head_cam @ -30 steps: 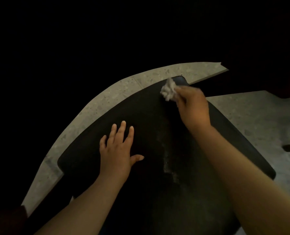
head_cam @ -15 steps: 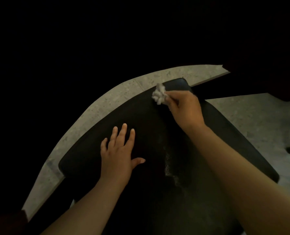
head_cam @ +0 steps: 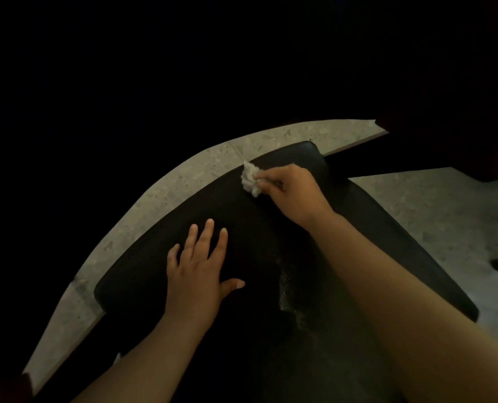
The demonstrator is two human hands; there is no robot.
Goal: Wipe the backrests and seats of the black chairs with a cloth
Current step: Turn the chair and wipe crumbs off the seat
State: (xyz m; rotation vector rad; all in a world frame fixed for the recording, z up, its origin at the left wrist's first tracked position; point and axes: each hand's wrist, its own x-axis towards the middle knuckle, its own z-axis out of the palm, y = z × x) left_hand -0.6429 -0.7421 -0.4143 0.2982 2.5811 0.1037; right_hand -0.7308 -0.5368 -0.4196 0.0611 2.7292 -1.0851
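While the cloth point(head_cam: 250, 178) is being pinched in a small wad by the curled fingers of the right hand point(head_cam: 292, 193), it is being pressed on the black seat point(head_cam: 154, 257) at the far edge, near the far right corner. The seat is being held down by the left hand point(head_cam: 196, 274), which is lying flat with straight, spread fingers between the middle and the left edge. A pale dusty streak point(head_cam: 285, 286) is showing in the middle, so the wiping is judged to be only partly done. Other parts to be wiped are not being shown, so how much is left cannot be told.
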